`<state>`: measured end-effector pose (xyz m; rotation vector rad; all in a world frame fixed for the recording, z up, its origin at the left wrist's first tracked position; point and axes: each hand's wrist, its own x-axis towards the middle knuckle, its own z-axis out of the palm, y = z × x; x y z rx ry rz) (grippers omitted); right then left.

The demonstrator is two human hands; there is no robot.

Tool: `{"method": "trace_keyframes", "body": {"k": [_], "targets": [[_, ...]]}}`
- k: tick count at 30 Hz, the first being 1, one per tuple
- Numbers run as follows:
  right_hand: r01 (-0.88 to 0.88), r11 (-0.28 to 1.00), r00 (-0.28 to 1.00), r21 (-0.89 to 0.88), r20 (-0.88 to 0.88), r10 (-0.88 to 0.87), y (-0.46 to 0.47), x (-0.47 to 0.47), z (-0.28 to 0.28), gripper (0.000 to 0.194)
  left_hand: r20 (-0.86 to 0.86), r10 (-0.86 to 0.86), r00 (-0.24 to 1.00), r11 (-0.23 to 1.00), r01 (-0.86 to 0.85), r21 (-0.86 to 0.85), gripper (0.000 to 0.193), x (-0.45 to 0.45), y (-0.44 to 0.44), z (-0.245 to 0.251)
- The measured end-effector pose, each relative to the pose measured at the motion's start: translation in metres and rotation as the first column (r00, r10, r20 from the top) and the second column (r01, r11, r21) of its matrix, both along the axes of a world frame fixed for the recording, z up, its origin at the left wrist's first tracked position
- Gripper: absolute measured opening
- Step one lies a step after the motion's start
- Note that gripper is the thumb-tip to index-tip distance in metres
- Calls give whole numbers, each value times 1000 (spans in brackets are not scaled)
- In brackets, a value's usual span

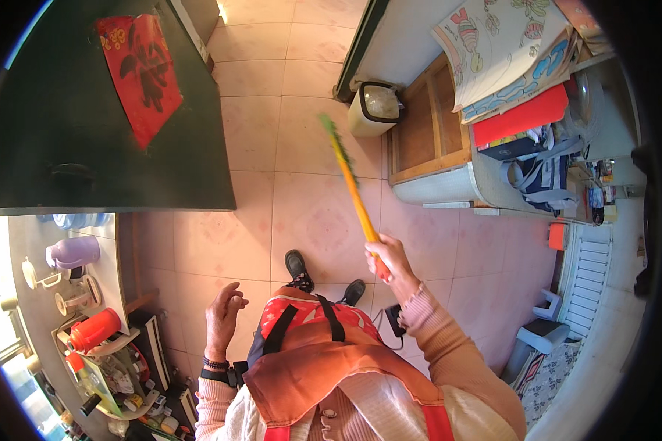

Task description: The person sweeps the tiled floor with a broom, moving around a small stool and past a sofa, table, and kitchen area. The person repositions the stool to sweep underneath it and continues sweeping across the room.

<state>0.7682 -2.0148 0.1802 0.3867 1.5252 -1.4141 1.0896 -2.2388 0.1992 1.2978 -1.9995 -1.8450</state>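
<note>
In my right hand [389, 258] is the lower end of the handle of a long-handled brush [358, 198]. The handle is yellow to orange with a red tip, and green bristles run along its far part. Blurred at its far end, the brush points forward and a little left above the tiled floor [325, 226]. My left hand [225, 320] hangs in the air left of my body, fingers loosely bent and slightly apart, with nothing in it. I wear an orange and red apron [331, 375].
A dark green door [198, 165] with a red paper stands at the front left. Ahead right, a lined bin [367, 118] adjoins a wooden-framed cabinet [430, 171] piled with papers and bags. Left, a purple thermos [77, 252] and a red thermos [95, 329] stand near bottles. A radiator [587, 286] lines the right wall.
</note>
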Motion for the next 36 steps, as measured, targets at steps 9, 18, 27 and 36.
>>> {"method": "trace_keyframes", "body": {"k": [9,18,27,36], "targets": [[239,971,961,27,135,-240,-43,-87,-105,10,-27,-185,982,979,182,-87,29,-31,-23,1],[-70,985,990,158,-107,88,-16,-56,-17,11,-98,-137,986,989,132,-62,29,-48,-48,4],[340,917,921,-209,272,-279,-60,-119,-104,12,-67,-38,997,995,32,-94,29,-71,-53,6],[344,853,843,-392,530,-96,-263,-247,-135,13,-90,463,882,816,-463,-346,48,-141,-109,35]]}}
